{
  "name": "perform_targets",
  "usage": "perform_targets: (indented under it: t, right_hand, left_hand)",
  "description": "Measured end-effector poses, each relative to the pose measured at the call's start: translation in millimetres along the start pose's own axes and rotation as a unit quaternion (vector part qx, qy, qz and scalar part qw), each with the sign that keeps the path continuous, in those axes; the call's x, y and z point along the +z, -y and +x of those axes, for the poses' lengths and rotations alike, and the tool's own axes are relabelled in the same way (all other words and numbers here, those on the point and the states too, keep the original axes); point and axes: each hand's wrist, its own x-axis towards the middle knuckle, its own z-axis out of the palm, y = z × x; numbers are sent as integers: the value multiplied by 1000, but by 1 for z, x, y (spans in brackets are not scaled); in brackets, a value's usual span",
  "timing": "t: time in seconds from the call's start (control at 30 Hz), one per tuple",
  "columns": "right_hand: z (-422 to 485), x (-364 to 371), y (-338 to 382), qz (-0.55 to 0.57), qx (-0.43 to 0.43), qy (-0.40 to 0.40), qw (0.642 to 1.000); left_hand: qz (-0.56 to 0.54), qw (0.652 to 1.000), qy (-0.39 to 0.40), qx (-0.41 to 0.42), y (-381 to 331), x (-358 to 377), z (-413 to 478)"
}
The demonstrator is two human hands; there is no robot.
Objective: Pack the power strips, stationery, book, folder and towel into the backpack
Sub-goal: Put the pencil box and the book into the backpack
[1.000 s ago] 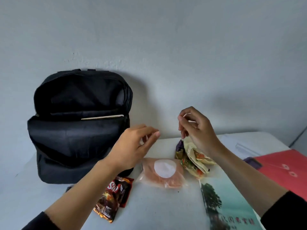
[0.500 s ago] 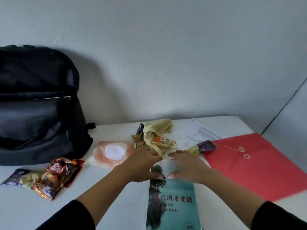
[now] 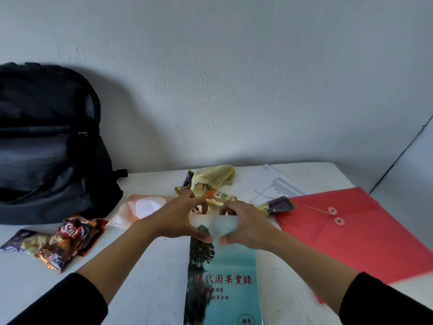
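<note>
The black backpack [image 3: 51, 148] stands on the bench [image 3: 150, 273], well left of the book [image 3: 222, 273]; its contents cannot be made out. The left hand [image 3: 178, 219] and right hand [image 3: 246, 227] both grip the book's far edge. Just beyond the book lies the yellow towel [image 3: 215, 178], to its right the red folder [image 3: 351, 235], and to its left snack packets [image 3: 68, 240].

Soft, cool light fills my view. My backpack [image 3: 46, 146] throws a broad blurred shadow on the wall [image 3: 234, 66] to its right. The far end of my book [image 3: 222, 266] looks washed out, and the red folder [image 3: 351, 231] smears along its near edge.
</note>
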Motion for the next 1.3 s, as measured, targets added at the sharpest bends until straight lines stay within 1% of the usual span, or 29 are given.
perform_targets:
  t: [0.07,0.1,0.17,0.2,0.27,0.33,0.4,0.43,0.47,0.53,0.6,0.67,0.73,0.8,0.87,0.93,1.0,1.07,1.1,1.17,1.2,1.23,1.3]
  right_hand:
    - [-1,-11,8,62,-20,-41,997]
    - [0,-17,13,83,-28,-64,994]
    - [6,-30,24,107,-50,-119,986]
    - [9,-36,29,116,-62,-144,981]
    - [16,-45,40,138,-88,-186,969]
    - [19,-54,51,206,-81,-202,954]
    - [22,-59,63,348,-57,-167,921]
    - [25,-60,69,413,-44,-141,899]
    - [27,-59,76,454,-29,-115,883]
    - [33,-56,90,490,-16,-64,869]
    - [43,-52,107,504,-35,-24,863]
    - [56,-49,134,501,-62,-17,863]
    - [74,-44,167,508,-71,-41,858]
    - [90,-40,194,534,-78,-65,839]
    - [111,-33,225,568,-82,-71,816]
    - [131,-26,252,614,-82,-63,782]
    - [151,-23,274,644,-78,-52,759]
    - [171,-21,296,659,-79,-46,746]
    - [182,-18,308,667,-83,-50,739]
    - [205,-12,331,680,-99,-71,723]
    - [214,-10,340,680,-108,-89,720]
    - [224,-7,350,674,-115,-110,721]
    - [239,-4,368,654,-120,-161,729]
  left_hand:
    - [-94,995,19,-6,-2,-17,-3]
    - [-173,984,29,-4,-5,-25,-5]
    - [-324,946,26,4,-10,-39,-11]
    - [-365,931,13,9,-14,-45,-14]
    - [-409,912,-29,13,-18,-57,-24]
    - [-429,900,-78,23,-19,-67,-36]
    - [-441,886,-138,34,-19,-79,-48]
    - [-453,874,-175,36,-18,-87,-54]
    - [-466,859,-208,38,-17,-96,-60]
    - [-491,828,-265,44,-16,-112,-71]
    - [-512,801,-307,41,-13,-129,-81]
    - [-523,784,-332,42,-1,-148,-91]
    - [-523,784,-331,44,18,-170,-104]
    - [-504,802,-321,24,41,-192,-113]
    - [-431,832,-348,-12,83,-217,-125]
    - [-295,873,-385,-58,137,-239,-137]
    - [-139,908,-381,-106,187,-259,-145]
    - [-21,935,-330,-129,212,-272,-150]
    - [22,948,-288,-136,221,-276,-149]
    - [119,961,-196,-154,232,-281,-142]
    - [176,958,-157,-165,237,-281,-136]
    - [216,951,-135,-175,245,-284,-132]
    - [224,950,-132,-173,258,-290,-122]
